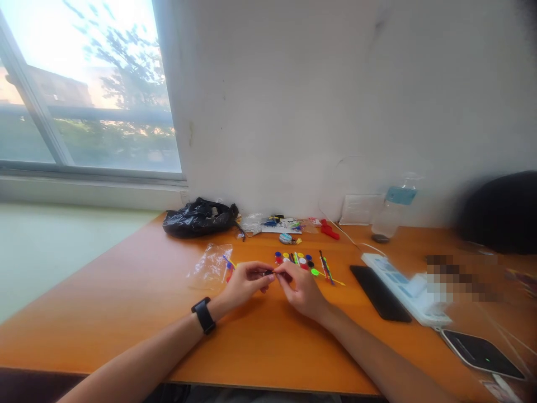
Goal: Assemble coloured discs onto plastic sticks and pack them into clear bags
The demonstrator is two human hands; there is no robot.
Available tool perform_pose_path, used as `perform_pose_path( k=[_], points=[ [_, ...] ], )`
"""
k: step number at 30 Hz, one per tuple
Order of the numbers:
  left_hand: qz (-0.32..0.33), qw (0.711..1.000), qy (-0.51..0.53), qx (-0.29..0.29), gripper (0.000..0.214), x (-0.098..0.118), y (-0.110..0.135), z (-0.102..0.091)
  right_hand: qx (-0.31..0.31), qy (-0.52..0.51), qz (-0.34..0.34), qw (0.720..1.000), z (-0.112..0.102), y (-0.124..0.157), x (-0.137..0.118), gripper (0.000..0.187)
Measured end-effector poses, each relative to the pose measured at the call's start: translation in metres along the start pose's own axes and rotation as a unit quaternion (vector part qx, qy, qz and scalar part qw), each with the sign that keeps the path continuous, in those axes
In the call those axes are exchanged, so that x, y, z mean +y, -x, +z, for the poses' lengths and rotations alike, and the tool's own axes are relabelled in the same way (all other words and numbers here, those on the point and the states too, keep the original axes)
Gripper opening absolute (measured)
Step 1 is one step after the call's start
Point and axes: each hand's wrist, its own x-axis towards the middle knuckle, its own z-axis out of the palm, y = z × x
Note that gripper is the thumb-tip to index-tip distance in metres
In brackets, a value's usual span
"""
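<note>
Over the middle of the wooden table, my left hand (246, 281) and my right hand (301, 288) meet at the fingertips. Pinched in my left hand is a small black piece (267, 273), mostly covered by the fingers. My right thumb and forefinger close on its right side, at a thin part too small to name. Just beyond my hands lie several coloured round discs, among them a bright green disc (314, 272), along with thin coloured sticks (325, 267). A clear plastic bag (211, 263) lies left of my left hand, with blue, yellow and red pieces at its right edge.
A black plastic bag (200, 218) sits at the back left near the window. Along the wall are a red object (329, 230) and a clear bottle (386, 215). To the right lie a black phone-like slab (380, 292), a white power strip (405, 288) and a dark device (482, 354).
</note>
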Motion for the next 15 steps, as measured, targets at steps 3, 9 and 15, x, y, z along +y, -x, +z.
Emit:
perform_pose_path(
  k=[3, 9, 15],
  points=[
    [-0.003, 1.000, -0.001, 0.004, 0.049, 0.0017, 0.0001, -0.0005, 0.004, -0.005, -0.001, 1.000, 0.0006, 0.0004, 0.0022, 0.014],
    [-0.016, 0.999, 0.008, 0.028, 0.045, 0.0033, 0.0020, -0.0011, -0.003, -0.017, 0.000, 1.000, -0.0006, -0.0011, 0.0018, 0.015],
    [-0.023, 0.999, 0.019, 0.041, 0.045, 0.0035, 0.0022, -0.0006, -0.002, -0.002, -0.015, 1.000, -0.0024, -0.0035, -0.0033, 0.019]
  ],
)
